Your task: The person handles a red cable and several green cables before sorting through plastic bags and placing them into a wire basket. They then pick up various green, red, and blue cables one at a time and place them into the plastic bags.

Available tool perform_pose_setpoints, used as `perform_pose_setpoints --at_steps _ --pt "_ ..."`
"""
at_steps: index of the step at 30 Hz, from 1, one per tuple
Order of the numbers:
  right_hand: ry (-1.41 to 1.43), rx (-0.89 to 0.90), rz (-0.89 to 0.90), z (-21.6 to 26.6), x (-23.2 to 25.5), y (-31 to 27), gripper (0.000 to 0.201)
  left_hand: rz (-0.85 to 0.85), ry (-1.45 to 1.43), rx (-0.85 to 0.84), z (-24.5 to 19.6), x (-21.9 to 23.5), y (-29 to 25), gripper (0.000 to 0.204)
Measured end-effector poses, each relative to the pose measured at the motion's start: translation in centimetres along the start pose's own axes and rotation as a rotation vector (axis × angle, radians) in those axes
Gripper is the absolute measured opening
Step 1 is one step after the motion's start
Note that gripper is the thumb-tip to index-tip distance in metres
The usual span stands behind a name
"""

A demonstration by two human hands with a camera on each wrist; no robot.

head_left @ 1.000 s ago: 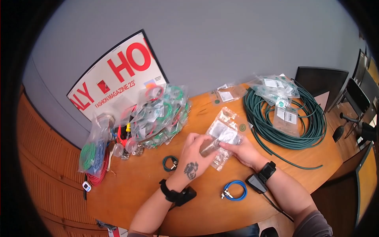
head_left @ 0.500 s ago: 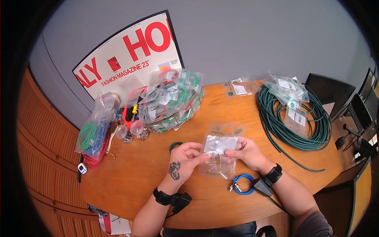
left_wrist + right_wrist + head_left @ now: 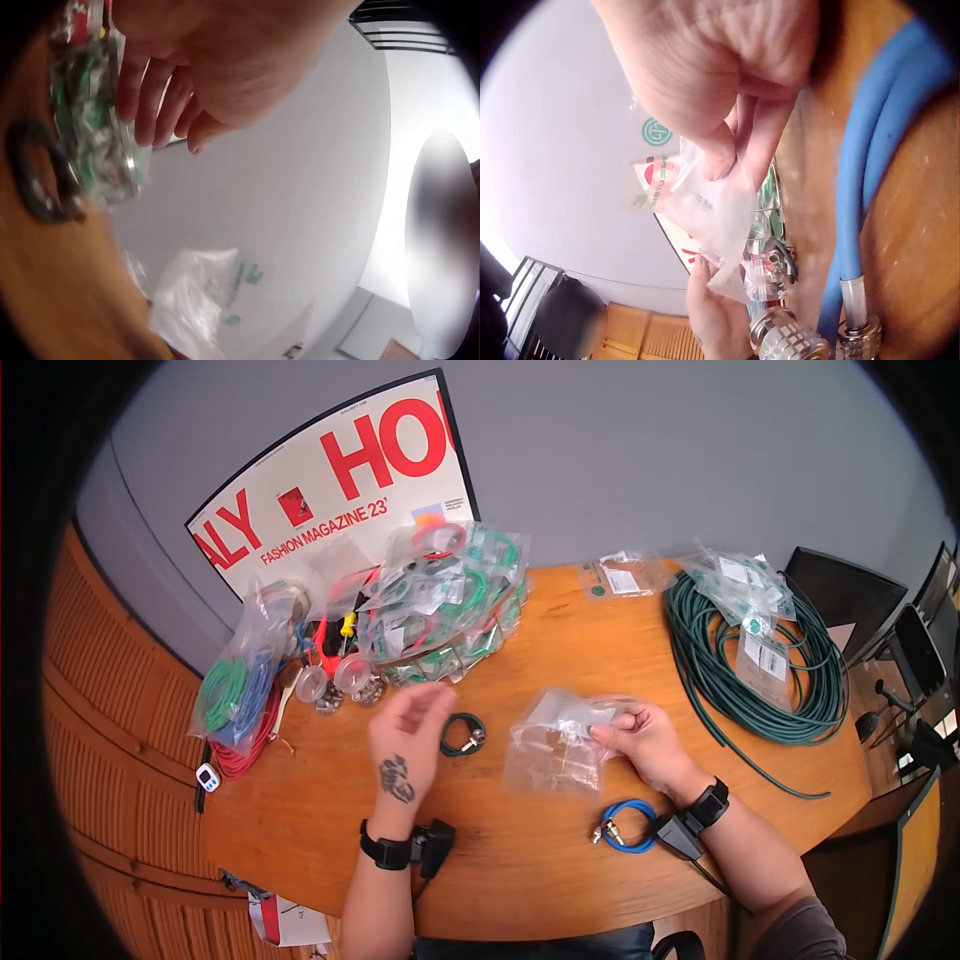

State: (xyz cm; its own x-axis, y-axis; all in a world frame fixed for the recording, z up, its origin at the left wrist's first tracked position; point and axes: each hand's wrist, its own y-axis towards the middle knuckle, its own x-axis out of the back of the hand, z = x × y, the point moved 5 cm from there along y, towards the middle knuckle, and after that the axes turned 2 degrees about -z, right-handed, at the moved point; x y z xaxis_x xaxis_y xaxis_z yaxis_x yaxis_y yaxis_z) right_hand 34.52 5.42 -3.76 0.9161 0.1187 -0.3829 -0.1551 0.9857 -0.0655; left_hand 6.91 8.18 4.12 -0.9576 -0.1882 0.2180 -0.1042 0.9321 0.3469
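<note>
My right hand (image 3: pixel 650 748) pinches a clear plastic bag (image 3: pixel 548 755) between thumb and fingers, above the middle of the table. In the right wrist view the crumpled bag (image 3: pixel 712 214) hangs from those fingertips, with green print on it. My left hand (image 3: pixel 408 740) is raised apart from the bag, fingers loosely bent and holding nothing, slightly blurred. Just right of it on the table lies a small dark green coiled cable (image 3: pixel 446 736) with metal connectors. A blue coiled cable (image 3: pixel 634 849) with metal connectors lies below the right hand, near the right wrist camera.
At the back left is a pile of bagged cables (image 3: pixel 450 600), with small clear tubs (image 3: pixel 354 673) in front. Bagged green and blue wire (image 3: pixel 222 700) sits further left. A large dark green cable coil (image 3: pixel 825 705) with empty-looking bags (image 3: pixel 740 575) occupies the right side.
Both hands gripped the bag before; the left has let go and moved left, beside the green cable. The right hand still holds the bag. The head view has shifted.
</note>
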Motion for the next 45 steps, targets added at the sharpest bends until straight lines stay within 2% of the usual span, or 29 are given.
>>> perform_pose_setpoints --at_steps 1,3,4,5,7,9,11,13,15,16,20,23,25,26,28,30,31,32,33,35,37,38,39,40,41,42,43,44,45 --pt "0.01 -0.01 -0.018 0.1 0.0 0.0 0.034 -0.002 0.007 0.002 0.5 0.9 0.5 0.016" --pt "0.022 -0.021 -0.033 0.3 -0.2 0.0 0.035 0.006 0.26 0.006 2.1 2.3 1.3 0.017" --pt "-0.026 -0.024 -0.06 0.4 -0.1 0.0 0.036 0.082 0.338 0.062 2.9 2.3 1.2 0.028" --pt "-0.075 -0.028 -0.089 0.4 0.2 0.0 0.037 0.081 0.336 0.065 3.1 2.4 1.0 0.028" --pt "-0.074 -0.004 -0.085 0.3 0.4 0.5 0.039 0.204 0.518 -0.09 3.0 0.9 0.4 0.039" --pt "-0.079 0.012 -0.123 0.5 1.0 0.1 0.041 0.296 0.443 -0.038 4.1 0.0 0.2 0.046" --pt "-0.07 0.145 -0.105 1.4 0.4 0.3 0.043 0.309 0.449 -0.032 4.3 -0.3 0.1 0.047" --pt "-0.066 0.155 -0.108 0.9 0.9 0.6 0.052 0.316 0.448 -0.058 4.2 -0.4 0.1 0.042" --pt "-0.066 0.174 -0.087 1.2 0.5 0.5 0.062 0.349 0.433 0.081 5.0 -0.3 0.0 0.033" --pt "-0.093 0.164 -0.064 1.1 0.6 0.5 0.073 0.355 0.402 0.074 5.4 -0.4 0.0 0.026" --pt "-0.112 0.173 -0.072 0.7 1.0 0.7 0.077 0.378 0.361 0.078 4.2 -0.5 -0.3 0.024" --pt "-0.181 0.186 -0.076 0.9 1.3 0.8 0.081 0.382 0.448 0.025 2.9 -0.8 -0.6 0.023" --pt "-0.29 0.269 -0.132 2.0 1.7 0.7 0.083 0.254 0.59 -0.308 1.1 -1.0 -1.0 0.023" --pt "-0.291 0.27 -0.134 2.1 1.9 0.9 0.083 0.254 0.589 -0.31 0.4 -1.6 -1.5 0.023" --pt "-0.28 0.242 -0.209 2.0 2.8 1.1 0.086 0.423 0.373 -0.136 -1.6 -3.9 -3.1 0.026" --pt "-0.277 0.252 -0.208 2.0 2.8 1.0 0.087 0.756 0.144 -0.163 -3.8 -7.5 -6.6 0.032" --pt "-0.271 0.262 -0.202 2.0 2.7 1.0 0.088 0.874 0.127 -0.345 -4.4 -9.1 -8.2 0.036" --pt "-0.276 0.262 -0.193 2.1 2.6 1.0 0.088 0.908 0.097 -0.42 -4.7 -9.9 -9.7 0.036" --pt "-0.301 0.251 -0.19 2.1 2.5 0.8 0.088 0.897 0.098 -0.419 -4.4 -10.4 -10.1 0.036" --pt "-0.324 0.238 -0.182 1.9 2.3 0.7 0.088 1.006 0.177 -0.464 -3.9 -11.3 -11.3 0.035" --pt "-0.387 0.241 -0.131 1.7 1.8 0.6 0.086 0.986 0.187 -0.452 -3.4 -11.4 -11.2 0.034" --pt "-0.51 0.241 -0.166 1.9 1.8 0.5 0.074 0.993 0.186 -0.491 -3.3 -11.4 -11.1 0.031" --pt "-0.512 0.243 -0.162 2.2 1.6 0.3 0.074 0.998 0.184 -0.53 -3.3 -11.3 -11.1 0.028" --pt "-0.78 0.38 -0.189 3.2 1.2 -0.1 0.063 0.992 0.184 -0.529 -3.3 -10.8 -10.8 0.028" --pt "-1.046 0.518 -0.213 3.9 0.7 -0.5 0.052 1.005 0.044 -0.337 -3.0 -10.0 -9.9 0.027" --pt "-1.047 0.52 -0.209 3.9 0.7 -0.4 0.052 1.01 -0.095 -0.146 -2.6 -9.3 -9.0 0.025" --pt "-1.145 0.662 -0.226 4.4 0.4 -0.6 0.043 0.834 -0.116 -0.257 -2.7 -8.3 -7.7 0.02" --pt "-1.241 0.807 -0.244 4.9 -0.1 -0.9 0.034 0.749 -0.184 -0.044 -1.6 -7.7 -6.6 0.018" --pt "-1.241 0.811 -0.242 4.8 -0.4 -1.0 0.034 0.656 -0.252 0.166 -0.4 -7.2 -5.8 0.016"
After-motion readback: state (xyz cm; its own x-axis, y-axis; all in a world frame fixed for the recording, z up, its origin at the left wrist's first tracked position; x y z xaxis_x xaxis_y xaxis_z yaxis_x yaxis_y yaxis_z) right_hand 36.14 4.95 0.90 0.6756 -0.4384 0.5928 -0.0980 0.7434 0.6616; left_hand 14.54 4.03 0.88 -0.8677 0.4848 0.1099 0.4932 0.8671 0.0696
